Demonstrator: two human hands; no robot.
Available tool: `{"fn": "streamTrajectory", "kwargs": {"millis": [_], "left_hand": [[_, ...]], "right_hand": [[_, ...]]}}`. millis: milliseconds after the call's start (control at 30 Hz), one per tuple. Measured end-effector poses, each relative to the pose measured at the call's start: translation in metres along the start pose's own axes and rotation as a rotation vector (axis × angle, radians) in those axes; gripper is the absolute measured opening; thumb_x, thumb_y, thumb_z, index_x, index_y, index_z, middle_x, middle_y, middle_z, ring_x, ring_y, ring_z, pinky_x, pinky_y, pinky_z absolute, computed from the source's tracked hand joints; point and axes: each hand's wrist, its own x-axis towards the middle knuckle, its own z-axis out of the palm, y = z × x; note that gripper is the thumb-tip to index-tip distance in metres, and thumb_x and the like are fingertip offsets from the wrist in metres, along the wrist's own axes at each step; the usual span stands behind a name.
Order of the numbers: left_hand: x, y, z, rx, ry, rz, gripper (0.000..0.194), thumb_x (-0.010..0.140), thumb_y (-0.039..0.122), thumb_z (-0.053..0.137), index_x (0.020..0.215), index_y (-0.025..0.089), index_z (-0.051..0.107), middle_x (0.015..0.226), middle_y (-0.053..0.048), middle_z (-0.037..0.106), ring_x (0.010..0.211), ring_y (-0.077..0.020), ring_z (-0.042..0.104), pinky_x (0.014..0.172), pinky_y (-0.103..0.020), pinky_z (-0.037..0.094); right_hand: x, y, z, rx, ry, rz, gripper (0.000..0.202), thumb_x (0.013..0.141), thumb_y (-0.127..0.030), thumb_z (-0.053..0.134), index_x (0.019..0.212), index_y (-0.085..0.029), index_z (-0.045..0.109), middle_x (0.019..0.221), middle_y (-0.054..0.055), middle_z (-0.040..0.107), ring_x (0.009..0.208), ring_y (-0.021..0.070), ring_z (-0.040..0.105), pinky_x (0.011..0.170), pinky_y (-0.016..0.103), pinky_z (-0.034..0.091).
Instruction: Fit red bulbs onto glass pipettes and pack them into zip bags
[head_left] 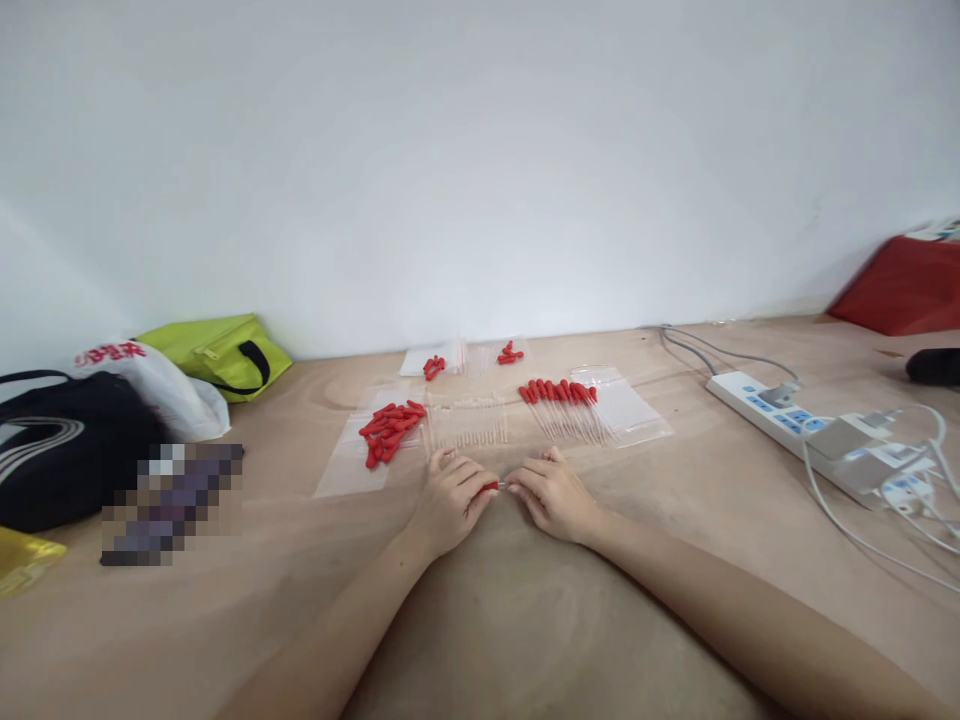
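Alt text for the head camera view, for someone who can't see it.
A person's left hand holds a red bulb, the right hand a thin pale tube at its end, over a tan table. Beyond lie loose red bulbs, clear tubes and red-topped tubes; a power strip sits right.

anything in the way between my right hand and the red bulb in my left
Only a thin pale piece, pinched in the right hand, lies between it and the red bulb in the left hand; nothing else visible blocks it. I can't tell whether they touch.
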Motion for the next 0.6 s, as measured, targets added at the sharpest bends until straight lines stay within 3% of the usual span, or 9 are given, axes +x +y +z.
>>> {"fn": "streamTrajectory", "kwargs": {"millis": [200,367,467,600], "left_hand": [[-0.001,-0.015,0.000,0.116,0.089,-0.085,0.019,0.087,0.023,0.044,0.098,0.025,0.059,0.090,-0.001,0.066,0.086,-0.0170,0.057,0.095,-0.042,0.023],[-0.004,-0.031,0.003,0.328,0.212,-0.321,0.030,0.079,0.027,0.053,0.107,0.019,0.057,0.112,-0.011,0.057,0.105,-0.0278,0.047,0.093,-0.044,0.027],[-0.004,-0.040,-0.001,0.382,0.246,-0.492,0.029,0.075,0.032,0.057,0.101,0.019,0.059,0.108,-0.011,0.056,0.103,-0.0295,0.046,0.087,-0.044,0.030],[-0.005,-0.049,-0.010,0.438,0.254,-0.699,0.022,0.076,0.036,0.054,0.090,0.020,0.060,0.096,-0.010,0.058,0.094,-0.0290,0.048,0.078,-0.041,0.033]], "right_hand": [[0.003,0.010,-0.007,-0.200,0.015,0.057,0.020,0.085,-0.023,0.043,0.083,-0.020,0.063,0.079,0.005,0.063,0.078,0.0169,0.048,0.073,0.034,0.021],[0.019,0.030,-0.010,-0.265,0.129,0.386,0.020,0.083,-0.023,0.043,0.081,-0.018,0.062,0.079,0.007,0.064,0.079,0.0191,0.049,0.072,0.034,0.021],[0.037,0.040,-0.004,-0.292,0.171,0.565,0.019,0.081,-0.023,0.043,0.085,-0.017,0.061,0.078,0.007,0.065,0.080,0.0207,0.052,0.073,0.035,0.021],[0.060,0.048,0.009,-0.361,0.128,0.675,0.019,0.078,-0.021,0.043,0.086,-0.014,0.058,0.077,0.010,0.065,0.079,0.0236,0.053,0.073,0.036,0.021]]}}
